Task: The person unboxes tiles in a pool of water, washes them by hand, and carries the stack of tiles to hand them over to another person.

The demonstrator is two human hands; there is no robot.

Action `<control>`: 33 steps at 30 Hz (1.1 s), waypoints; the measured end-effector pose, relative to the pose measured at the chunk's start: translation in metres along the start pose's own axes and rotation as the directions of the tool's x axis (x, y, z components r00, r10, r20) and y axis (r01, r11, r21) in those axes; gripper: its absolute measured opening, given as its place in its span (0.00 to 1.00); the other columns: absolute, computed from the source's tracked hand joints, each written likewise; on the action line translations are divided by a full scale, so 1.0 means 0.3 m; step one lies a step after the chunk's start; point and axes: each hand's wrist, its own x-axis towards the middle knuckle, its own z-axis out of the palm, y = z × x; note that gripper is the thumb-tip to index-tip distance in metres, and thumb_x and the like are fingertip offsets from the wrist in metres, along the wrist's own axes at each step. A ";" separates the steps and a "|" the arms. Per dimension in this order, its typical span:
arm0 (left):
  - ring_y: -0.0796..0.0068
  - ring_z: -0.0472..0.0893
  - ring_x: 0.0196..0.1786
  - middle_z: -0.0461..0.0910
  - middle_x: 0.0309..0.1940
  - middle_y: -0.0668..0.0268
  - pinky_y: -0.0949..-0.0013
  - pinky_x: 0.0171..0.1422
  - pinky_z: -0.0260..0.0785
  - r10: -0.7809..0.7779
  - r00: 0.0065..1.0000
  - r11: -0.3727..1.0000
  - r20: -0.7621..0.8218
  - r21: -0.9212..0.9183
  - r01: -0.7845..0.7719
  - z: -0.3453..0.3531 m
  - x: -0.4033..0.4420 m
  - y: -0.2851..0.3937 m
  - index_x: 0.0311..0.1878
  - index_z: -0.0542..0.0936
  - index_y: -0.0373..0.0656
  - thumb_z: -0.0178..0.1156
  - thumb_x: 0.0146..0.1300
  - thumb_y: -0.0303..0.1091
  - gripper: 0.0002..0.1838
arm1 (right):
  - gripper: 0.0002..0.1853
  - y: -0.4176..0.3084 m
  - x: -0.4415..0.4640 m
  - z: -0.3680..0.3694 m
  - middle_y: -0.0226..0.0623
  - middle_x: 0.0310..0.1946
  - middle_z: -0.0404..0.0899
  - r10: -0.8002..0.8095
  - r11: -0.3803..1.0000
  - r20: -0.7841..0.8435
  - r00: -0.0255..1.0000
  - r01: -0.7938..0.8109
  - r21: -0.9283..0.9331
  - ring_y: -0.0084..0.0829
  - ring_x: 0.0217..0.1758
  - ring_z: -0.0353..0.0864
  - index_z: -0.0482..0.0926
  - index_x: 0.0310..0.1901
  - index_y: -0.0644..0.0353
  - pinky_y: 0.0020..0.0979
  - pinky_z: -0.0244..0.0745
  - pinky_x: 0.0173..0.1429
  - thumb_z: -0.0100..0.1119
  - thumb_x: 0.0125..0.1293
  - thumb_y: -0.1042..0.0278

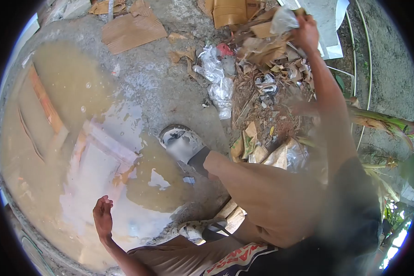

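Observation:
At the upper right, my right hand (pixel 307 36) is closed on a crumpled clear plastic bag (pixel 284 20). Torn brown cardboard and paper (pixel 262 48) hang or lie just below that hand; blur hides whether its fingers also grip them. My left hand (pixel 102 220) is over the puddle at the lower left, fingers loosely bent and slightly apart, with nothing in it. Silvery clear plastic wrap (pixel 221 94) lies on the concrete to the left of the debris heap (pixel 267 99), near a small red plastic scrap (pixel 224 49).
Muddy water (pixel 64 87) covers the left side, with a wooden strip (pixel 46 99) in it. My shoe (pixel 181 142) stands at its edge. Flat cardboard (pixel 133 28) and a cardboard box (pixel 229 11) lie at the top. Thin pipes (pixel 369 60) and a plant stalk (pixel 377 118) are on the right.

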 end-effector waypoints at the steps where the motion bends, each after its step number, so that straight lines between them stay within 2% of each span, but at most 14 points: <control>1: 0.70 0.81 0.51 0.85 0.44 0.60 0.64 0.66 0.73 -0.011 1.000 1.000 -0.008 -0.003 0.011 -0.012 -0.006 -0.005 0.65 0.79 0.26 0.58 0.81 0.40 0.24 | 0.32 0.043 0.013 -0.023 0.50 0.66 0.76 0.090 0.995 0.110 0.990 -0.084 -0.053 0.59 0.69 0.75 0.79 0.67 0.52 0.57 0.79 0.69 0.76 0.58 0.63; 4: 0.69 0.81 0.51 0.85 0.44 0.59 0.64 0.67 0.73 -0.004 1.000 1.000 -0.018 -0.005 0.004 -0.011 -0.010 0.003 0.65 0.79 0.27 0.58 0.81 0.40 0.24 | 0.40 -0.021 -0.004 -0.001 0.50 0.74 0.69 0.358 0.855 0.311 0.880 -0.174 -0.489 0.63 0.80 0.64 0.73 0.73 0.50 0.69 0.66 0.77 0.78 0.60 0.54; 5: 0.69 0.81 0.51 0.85 0.44 0.59 0.64 0.67 0.73 0.001 1.000 1.000 -0.020 -0.005 -0.002 -0.006 -0.012 0.007 0.65 0.79 0.27 0.58 0.81 0.40 0.24 | 0.48 -0.032 -0.004 0.077 0.51 0.82 0.59 0.389 0.841 0.471 0.792 -0.096 -0.533 0.67 0.86 0.51 0.66 0.80 0.46 0.79 0.53 0.80 0.78 0.61 0.45; 7: 0.69 0.81 0.52 0.85 0.44 0.59 0.64 0.67 0.73 0.005 1.000 1.000 -0.013 -0.014 -0.005 0.002 -0.017 0.009 0.65 0.79 0.27 0.57 0.82 0.41 0.24 | 0.53 -0.243 -0.056 0.144 0.51 0.87 0.52 0.246 0.910 0.663 0.708 0.068 -0.410 0.68 0.88 0.47 0.60 0.84 0.43 0.75 0.53 0.83 0.77 0.60 0.45; 9: 0.69 0.82 0.52 0.85 0.45 0.58 0.65 0.67 0.73 0.006 1.000 1.000 -0.008 -0.018 -0.006 -0.001 -0.017 0.000 0.66 0.79 0.27 0.57 0.82 0.41 0.24 | 0.59 -0.438 -0.221 0.280 0.56 0.87 0.48 -0.174 0.974 0.694 0.699 0.017 0.227 0.70 0.88 0.47 0.58 0.85 0.35 0.71 0.53 0.85 0.80 0.53 0.42; 11: 0.68 0.82 0.52 0.85 0.45 0.58 0.64 0.67 0.73 0.008 1.000 1.000 0.001 -0.028 -0.008 -0.001 -0.015 -0.011 0.66 0.79 0.27 0.57 0.81 0.40 0.24 | 0.65 -0.715 -0.404 0.281 0.56 0.89 0.39 -0.270 0.921 0.712 0.648 -0.043 0.388 0.72 0.88 0.46 0.54 0.87 0.32 0.70 0.54 0.85 0.82 0.48 0.36; 12: 0.69 0.82 0.52 0.85 0.46 0.58 0.64 0.66 0.73 0.002 1.000 1.000 -0.011 -0.019 -0.002 0.007 -0.016 -0.006 0.66 0.79 0.27 0.57 0.81 0.40 0.24 | 0.65 -0.814 -0.428 0.203 0.59 0.89 0.28 -0.247 0.913 0.849 0.467 -0.182 0.366 0.68 0.90 0.41 0.53 0.87 0.29 0.60 0.49 0.90 0.84 0.49 0.39; 14: 0.69 0.82 0.51 0.85 0.46 0.57 0.64 0.66 0.74 -0.005 1.000 1.000 -0.028 0.016 0.006 0.005 -0.017 0.002 0.66 0.79 0.26 0.57 0.81 0.40 0.24 | 0.58 -0.873 -0.601 0.262 0.61 0.86 0.44 -0.365 0.840 0.845 0.391 -0.253 0.480 0.67 0.87 0.52 0.65 0.82 0.34 0.56 0.58 0.87 0.85 0.47 0.42; 17: 0.69 0.83 0.51 0.86 0.46 0.56 0.64 0.65 0.74 0.018 0.999 0.999 -0.038 -0.032 -0.020 0.013 -0.004 -0.050 0.66 0.79 0.26 0.57 0.81 0.39 0.24 | 0.44 -0.885 -0.769 0.278 0.58 0.75 0.63 -0.262 0.726 0.809 0.526 -0.446 0.524 0.65 0.78 0.67 0.78 0.70 0.43 0.52 0.68 0.79 0.82 0.47 0.53; 20: 0.69 0.83 0.52 0.86 0.46 0.56 0.64 0.65 0.74 -0.009 1.000 0.998 -0.018 0.057 0.010 0.020 -0.012 -0.041 0.66 0.79 0.26 0.57 0.80 0.38 0.24 | 0.31 -0.827 -0.817 0.226 0.57 0.64 0.72 -0.336 0.659 0.619 0.710 -0.293 0.693 0.66 0.69 0.74 0.82 0.57 0.48 0.52 0.73 0.71 0.77 0.47 0.63; 26: 0.68 0.83 0.53 0.87 0.47 0.56 0.64 0.66 0.74 0.041 0.999 0.999 -0.024 -0.006 -0.042 0.016 -0.020 -0.020 0.66 0.79 0.26 0.57 0.79 0.37 0.24 | 0.23 -0.683 -0.749 0.236 0.56 0.57 0.76 -0.170 0.755 0.645 0.745 -0.322 0.571 0.64 0.60 0.80 0.83 0.50 0.51 0.51 0.77 0.65 0.72 0.48 0.70; 30: 0.67 0.84 0.55 0.86 0.48 0.53 0.64 0.68 0.74 0.049 0.999 0.999 -0.014 0.009 -0.049 0.004 -0.033 -0.023 0.67 0.79 0.26 0.56 0.79 0.37 0.24 | 0.24 -0.428 -0.485 0.137 0.58 0.62 0.78 -0.157 0.830 0.652 0.742 -0.259 0.495 0.63 0.65 0.81 0.87 0.53 0.48 0.48 0.78 0.69 0.71 0.50 0.68; 32: 0.66 0.84 0.56 0.86 0.49 0.52 0.63 0.69 0.74 0.039 0.999 0.998 -0.010 0.048 -0.039 0.000 -0.047 0.005 0.68 0.78 0.26 0.57 0.80 0.37 0.24 | 0.31 -0.290 -0.392 0.226 0.58 0.70 0.75 -0.054 0.966 0.689 0.723 -0.136 0.218 0.61 0.71 0.78 0.86 0.63 0.43 0.48 0.76 0.74 0.72 0.52 0.63; 33: 0.66 0.84 0.56 0.86 0.50 0.52 0.63 0.69 0.74 0.043 0.999 0.999 -0.012 0.032 -0.042 0.004 -0.051 0.019 0.68 0.78 0.26 0.57 0.80 0.37 0.24 | 0.33 -0.312 -0.368 0.202 0.57 0.71 0.74 0.000 0.995 0.609 0.793 -0.060 0.077 0.61 0.72 0.77 0.84 0.65 0.42 0.49 0.76 0.75 0.73 0.53 0.62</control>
